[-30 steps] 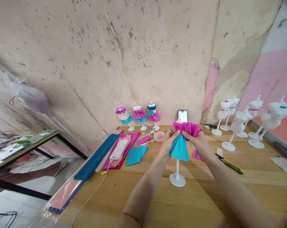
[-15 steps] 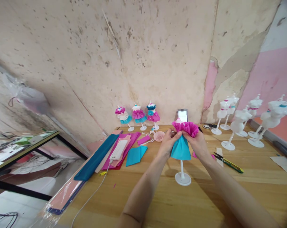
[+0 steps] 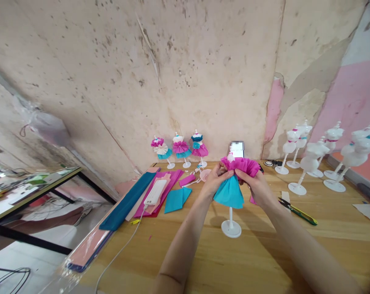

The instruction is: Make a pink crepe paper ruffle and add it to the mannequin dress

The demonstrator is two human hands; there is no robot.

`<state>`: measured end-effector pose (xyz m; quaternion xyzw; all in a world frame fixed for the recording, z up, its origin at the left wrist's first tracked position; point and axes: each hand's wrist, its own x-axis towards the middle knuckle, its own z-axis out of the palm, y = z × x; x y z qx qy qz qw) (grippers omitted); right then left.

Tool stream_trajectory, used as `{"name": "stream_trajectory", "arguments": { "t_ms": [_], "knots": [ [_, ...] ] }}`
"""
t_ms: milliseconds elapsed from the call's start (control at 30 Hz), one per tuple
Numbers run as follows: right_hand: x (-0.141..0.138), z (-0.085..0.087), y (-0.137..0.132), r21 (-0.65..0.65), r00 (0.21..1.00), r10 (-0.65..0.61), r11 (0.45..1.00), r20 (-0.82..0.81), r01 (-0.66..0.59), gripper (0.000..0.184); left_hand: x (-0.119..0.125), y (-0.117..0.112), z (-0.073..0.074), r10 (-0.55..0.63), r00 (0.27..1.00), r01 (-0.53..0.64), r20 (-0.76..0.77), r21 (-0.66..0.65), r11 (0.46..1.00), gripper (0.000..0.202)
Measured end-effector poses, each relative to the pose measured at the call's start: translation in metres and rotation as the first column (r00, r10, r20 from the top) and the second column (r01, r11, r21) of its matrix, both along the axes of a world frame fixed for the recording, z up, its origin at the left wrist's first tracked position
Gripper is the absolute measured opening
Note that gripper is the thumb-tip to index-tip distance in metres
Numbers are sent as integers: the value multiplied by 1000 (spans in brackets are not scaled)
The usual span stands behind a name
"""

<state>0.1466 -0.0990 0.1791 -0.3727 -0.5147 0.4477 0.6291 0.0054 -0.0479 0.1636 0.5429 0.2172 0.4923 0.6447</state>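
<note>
The left arm [image 3: 180, 249] and the right arm [image 3: 307, 249] are bare, long and thin, and they get wider toward the bottom of the view. The skin looks smooth. Near the bottom of the left arm there is one soft line (it looks like a small fold in the skin). The left hand [image 3: 217, 183] and the right hand [image 3: 253, 185] are slim, with thin fingers [image 3: 224, 174]. The nails are too small to see well.
</note>
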Motion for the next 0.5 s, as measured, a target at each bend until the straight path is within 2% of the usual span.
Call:
{"name": "stream_trajectory", "arguments": {
  "t_ms": [167,300,500],
  "knots": [
    [6,-1,2,-75,997,50,996,-54,-54,27,-3,-2,3,11,999,-10,-50,8,1000,47],
    [9,4,1,-61,997,76,995,-23,-77,28,-5,-5,7,21,998,-20,-68,14,1000,48],
    [16,8,0,-43,993,116,992,20,-115,39,-5,-3,6,3,997,0,-75,37,999,54]
  ]
}}
